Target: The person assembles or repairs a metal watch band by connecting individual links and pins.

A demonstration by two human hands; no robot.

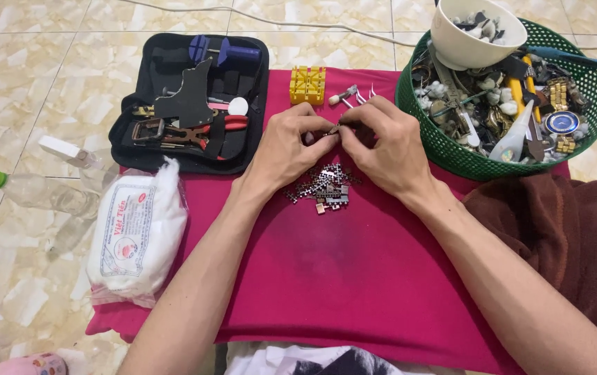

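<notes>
Both forearms are stretched forward over a magenta cloth [354, 278], entering from the 6 and 5 o'clock edges and converging near the centre. The left hand [290, 147] is curled, its fingertips pressed together in a pinch on a small metal link piece [331, 130]; the right hand [387, 144] is arched over from 3 o'clock, its fingertips pinched on the same piece, so that the two hands are touching at the fingertips.

At 1 to 2 o'clock a green mesh basket [451, 156] is seen, filled with watch parts, straps, small tools and a white bowl [469, 43] in which further small pieces are held. At 10 to 11 o'clock an open black tool case [253, 104] is laid out, with pliers, a blue holder and other tools inside. A yellow block [307, 84] is set at 12 o'clock, just beyond the hands.

The held piece is found at the fingertips, just at 12 o'clock of a loose pile of metal links [323, 186], which lies on the cloth directly below the hands, toward 6 o'clock and between the wrists. A bag of white cotton [135, 232] is placed at 9 o'clock, and a brown towel [562, 236] at 3 o'clock.
</notes>
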